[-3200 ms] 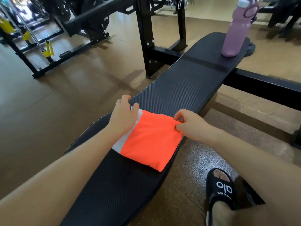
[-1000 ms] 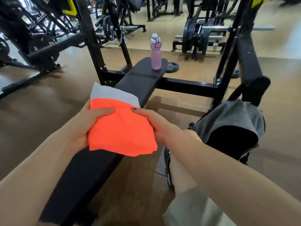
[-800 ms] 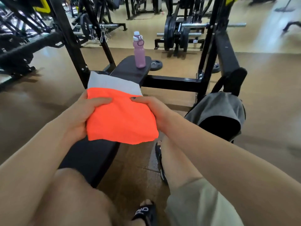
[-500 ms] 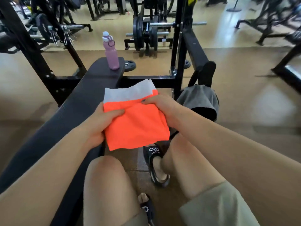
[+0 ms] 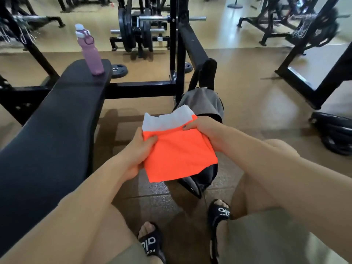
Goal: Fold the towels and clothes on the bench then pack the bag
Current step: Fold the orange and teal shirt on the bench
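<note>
Gym floor, tan and speckled brown; my black bench [image 5: 57, 119] runs toward 11 o'clock, a bottle [image 5: 91, 52] at its far end. Both slides read "alo". My left hand [image 5: 136, 151] and right hand [image 5: 206, 130] grip the folded cloth [image 5: 179, 151] above the bag [image 5: 202, 103], off the bench's right edge.

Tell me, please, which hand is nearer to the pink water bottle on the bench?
Left. The left hand grips the folded orange cloth's bench-side edge; the right hand holds its far edge, farther from the bottle.
</note>
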A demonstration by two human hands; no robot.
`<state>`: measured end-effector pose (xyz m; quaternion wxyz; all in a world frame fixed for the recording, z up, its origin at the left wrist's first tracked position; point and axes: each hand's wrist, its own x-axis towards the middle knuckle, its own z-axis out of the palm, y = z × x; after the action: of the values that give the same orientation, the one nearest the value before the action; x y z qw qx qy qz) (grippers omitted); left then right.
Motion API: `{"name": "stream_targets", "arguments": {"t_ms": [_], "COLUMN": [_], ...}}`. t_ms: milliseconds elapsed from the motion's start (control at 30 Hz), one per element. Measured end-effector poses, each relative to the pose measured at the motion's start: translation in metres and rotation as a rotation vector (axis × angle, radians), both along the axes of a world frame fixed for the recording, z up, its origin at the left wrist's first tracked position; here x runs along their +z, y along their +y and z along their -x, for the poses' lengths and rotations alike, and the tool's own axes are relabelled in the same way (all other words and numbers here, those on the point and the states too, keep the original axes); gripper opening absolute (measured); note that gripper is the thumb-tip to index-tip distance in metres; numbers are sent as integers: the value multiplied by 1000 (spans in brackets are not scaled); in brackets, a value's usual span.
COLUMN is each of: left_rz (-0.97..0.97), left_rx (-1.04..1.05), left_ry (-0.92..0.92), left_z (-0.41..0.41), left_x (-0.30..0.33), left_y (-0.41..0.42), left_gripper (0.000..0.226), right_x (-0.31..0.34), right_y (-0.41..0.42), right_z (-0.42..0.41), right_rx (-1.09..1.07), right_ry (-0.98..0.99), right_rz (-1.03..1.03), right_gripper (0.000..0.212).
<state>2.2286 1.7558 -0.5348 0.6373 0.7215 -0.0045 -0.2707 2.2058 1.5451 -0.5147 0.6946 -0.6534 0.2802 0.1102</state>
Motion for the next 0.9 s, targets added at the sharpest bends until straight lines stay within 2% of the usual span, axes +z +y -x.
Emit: {"name": "stream_targets", "arguments": {"t_ms": [67,100,200,367,467,567,633,733,800,900], "left_rz": [-13,-29,-103,-249,-265,-240,-182,-77,-103,-170], "left_rx": [-7,-22,-75,-98,-32,52,99,142,134,-23], "left_ry": [21,37,70,167,264,342,403,473,440,397], "left_z": [9,12,19,9,-2,-15,-22,-29,-32,-30], "left_x": [-16,-27,-56,-90,-106,-127,-138,-145,-151,-164], "left_y": [-13,-20,-48,-91,-111,-128,-135,-141,-143,-149], "left_gripper": [30,31,36,39,39,50,42,28,23,26], "right_x": [-17,-26,-58,-112,-139,-157,-165,-176,-185,-203], "right_y": [-13,-22,-52,-89,-101,-112,-120,-129,-131,-133], "right_z": [9,13,27,23,11,-5,-18,-29,-27,-18], "right_rx": [-3,-8,-54,-104,-120,-119,-150,-214,-208,-179], "right_ry": [19,22,47,86,85,84,88,111,165,205], "right_rz": [12,12,-8,-46,-74,-94,-89,-147,-202,-147], "right_gripper": [51,51,35,28,43,61,66,56,51,34]}}
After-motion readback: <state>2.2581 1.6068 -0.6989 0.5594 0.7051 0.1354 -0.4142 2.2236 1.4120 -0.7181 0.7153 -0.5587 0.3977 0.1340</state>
